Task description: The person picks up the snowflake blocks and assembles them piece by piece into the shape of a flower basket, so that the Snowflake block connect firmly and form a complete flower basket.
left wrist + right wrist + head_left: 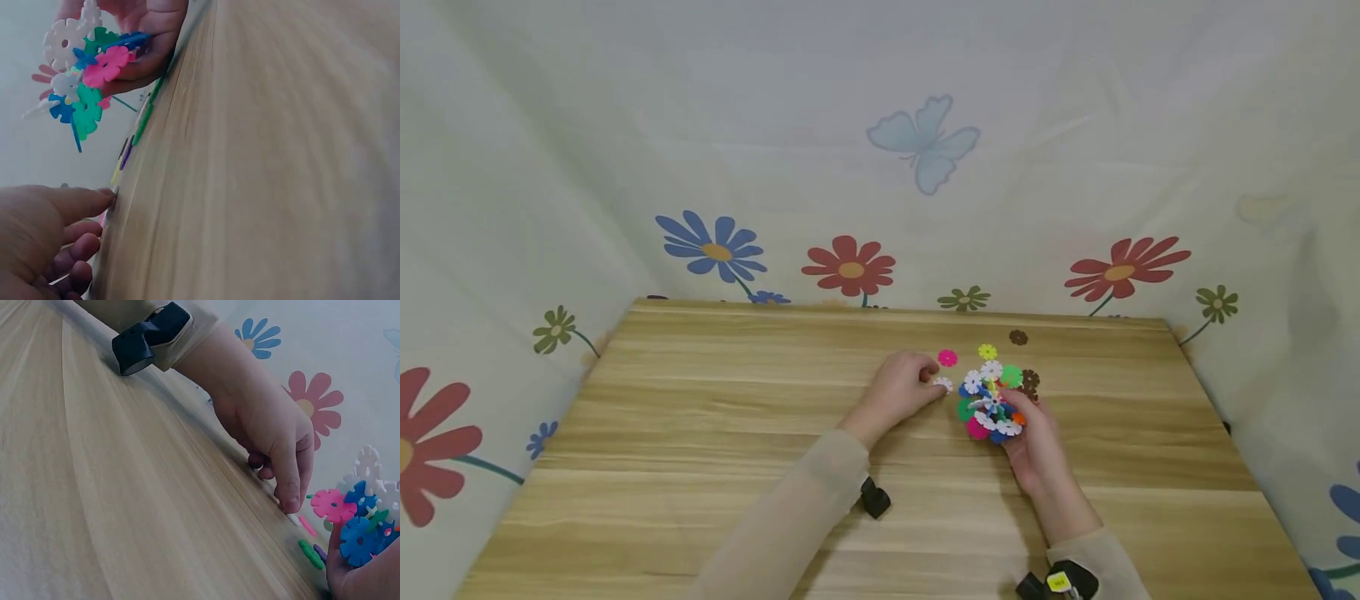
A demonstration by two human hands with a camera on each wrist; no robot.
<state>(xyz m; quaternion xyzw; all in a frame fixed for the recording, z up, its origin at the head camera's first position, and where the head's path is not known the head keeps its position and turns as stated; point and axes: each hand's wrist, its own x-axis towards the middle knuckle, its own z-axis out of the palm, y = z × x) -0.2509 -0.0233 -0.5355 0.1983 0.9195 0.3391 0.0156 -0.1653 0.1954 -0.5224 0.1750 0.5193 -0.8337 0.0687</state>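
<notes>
My right hand holds a cluster of interlocked snowflake discs in white, blue, green, pink and orange, raised off the tabletop. The thumb lies over the near side of the cluster. To its left, my left hand is low at the table, thumb and finger at a loose white snowflake disc, pinching its edge. That disc still lies at the tabletop under the fingertips. In the left wrist view the thumb hides most of it, and the cluster hangs in the other hand above.
Loose discs lie beyond the hands: a pink disc, a yellow disc and a brown disc. More brown discs sit behind the cluster. The wooden table meets a flower-printed curtain at its back edge.
</notes>
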